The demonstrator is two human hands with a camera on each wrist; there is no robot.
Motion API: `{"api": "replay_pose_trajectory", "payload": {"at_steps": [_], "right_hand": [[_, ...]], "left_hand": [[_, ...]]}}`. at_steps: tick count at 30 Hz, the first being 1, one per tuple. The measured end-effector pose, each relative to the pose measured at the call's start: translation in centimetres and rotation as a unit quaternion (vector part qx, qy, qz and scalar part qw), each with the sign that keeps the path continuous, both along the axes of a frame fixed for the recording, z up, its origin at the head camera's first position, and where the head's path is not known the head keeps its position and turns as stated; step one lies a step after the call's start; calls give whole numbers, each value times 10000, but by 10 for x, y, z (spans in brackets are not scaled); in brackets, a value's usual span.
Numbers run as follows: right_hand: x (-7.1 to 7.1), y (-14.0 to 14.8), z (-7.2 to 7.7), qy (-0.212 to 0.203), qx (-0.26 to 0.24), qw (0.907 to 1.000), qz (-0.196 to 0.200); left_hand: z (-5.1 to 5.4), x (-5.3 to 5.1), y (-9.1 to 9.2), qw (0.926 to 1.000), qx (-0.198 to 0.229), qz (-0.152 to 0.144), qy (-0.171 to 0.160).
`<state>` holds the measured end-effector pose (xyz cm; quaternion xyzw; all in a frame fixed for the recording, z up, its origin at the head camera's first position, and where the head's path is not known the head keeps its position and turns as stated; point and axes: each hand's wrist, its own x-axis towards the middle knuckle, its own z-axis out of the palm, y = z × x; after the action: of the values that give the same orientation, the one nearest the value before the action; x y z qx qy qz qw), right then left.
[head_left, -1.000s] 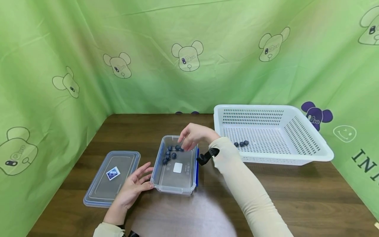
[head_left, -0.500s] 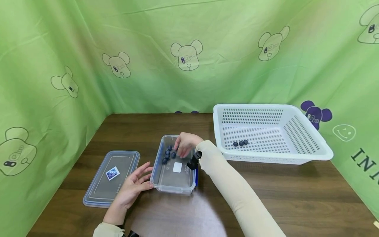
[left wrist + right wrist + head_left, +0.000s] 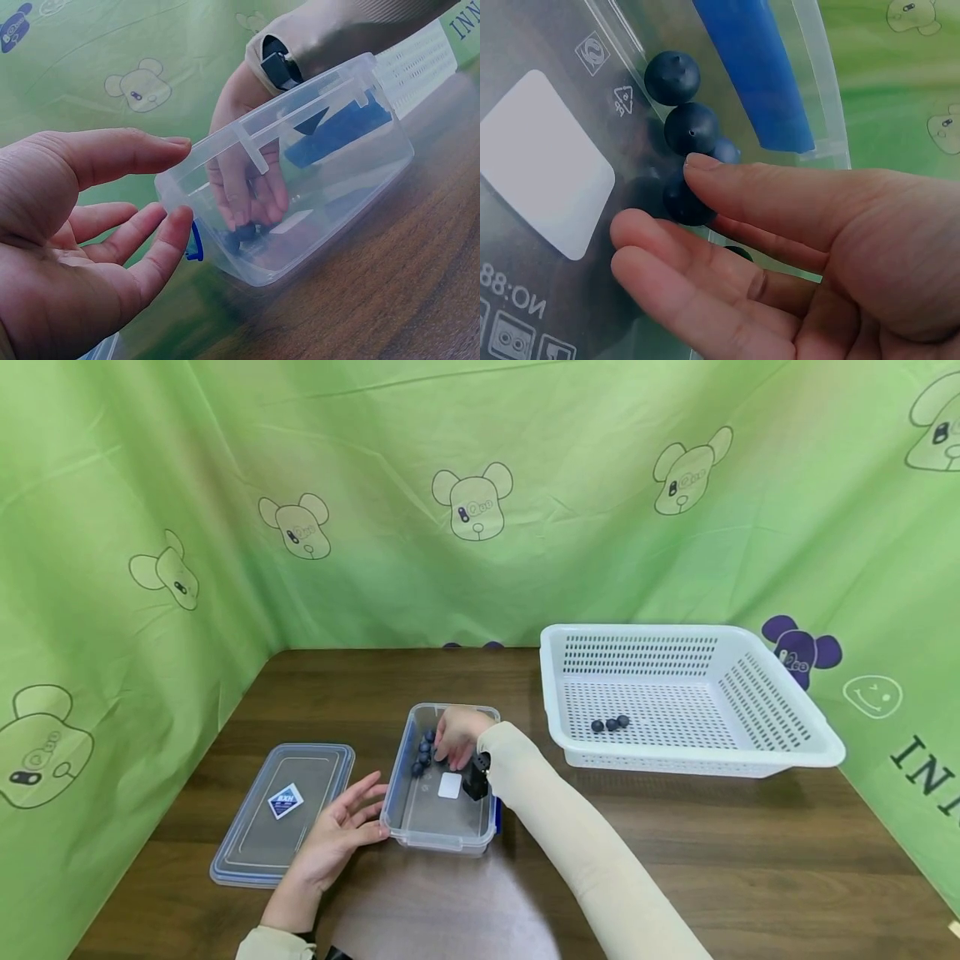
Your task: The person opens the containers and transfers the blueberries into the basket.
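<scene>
Right hand (image 3: pixel 459 737) apparently pinches a blueberry (image 3: pixel 684 202) inside the clear container (image 3: pixel 431 818)

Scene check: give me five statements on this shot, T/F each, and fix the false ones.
1. The right hand reaches into the box. True.
2. The basket stands left of the box. False: it stands to its right.
3. Three berries lie in the basket. True.
4. The lid covers the box. False: the lid lies on the table, left of the box.
5. The left hand is inside the basket. False: the left hand is at the box's left side.
</scene>
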<state>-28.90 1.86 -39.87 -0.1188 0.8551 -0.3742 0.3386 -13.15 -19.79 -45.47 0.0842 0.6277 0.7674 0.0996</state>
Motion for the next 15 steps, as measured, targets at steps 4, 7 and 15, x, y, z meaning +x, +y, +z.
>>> {"api": "replay_pose_trajectory", "payload": {"at_steps": [4, 7, 15], "right_hand": [[-1, -1, -2, -33, -6, 10000, -19], [-2, -1, -3, -47, -11, 10000, 1], [-4, 6, 8, 41, -373, 9992, 113]], "left_hand": [[1, 0, 0, 10000, -23, 28, -16], [1, 0, 0, 10000, -20, 49, -16], [0, 1, -1, 10000, 21, 6, 10]]}}
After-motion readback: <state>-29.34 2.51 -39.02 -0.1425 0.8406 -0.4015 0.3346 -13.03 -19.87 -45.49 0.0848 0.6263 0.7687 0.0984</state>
